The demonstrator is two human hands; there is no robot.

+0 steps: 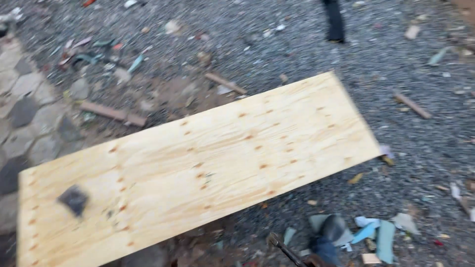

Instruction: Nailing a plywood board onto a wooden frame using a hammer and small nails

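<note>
Grey hexagon paving stones (29, 113) run down the left edge, then it's all gravel (297, 44) from there on, littered with junk. Lying across the middle is a long pale plywood board (198, 168), knots dotted all over it, angled so the near end sits bottom left and the far end points up to the right. There's a small dark square patch (74, 200) on the board near its left end, too blurry to say what it is.

Behind the board, a couple of short wood offcuts (113, 113) lie on the dirt, plus teal and white scraps (94, 57). Just below the board's right half you can see a dark-toed shoe (330, 228) among pale blue-green scraps (378, 237), and a thin dark tool-looking thing (284, 248) pokes up from the bottom edge beside it. Top right, a dark upright shape (335, 21) stands on the gravel, maybe someone's leg, hard to say.

Neither hand is in shot, so I can't tell if they're spread or gripping anything.
</note>
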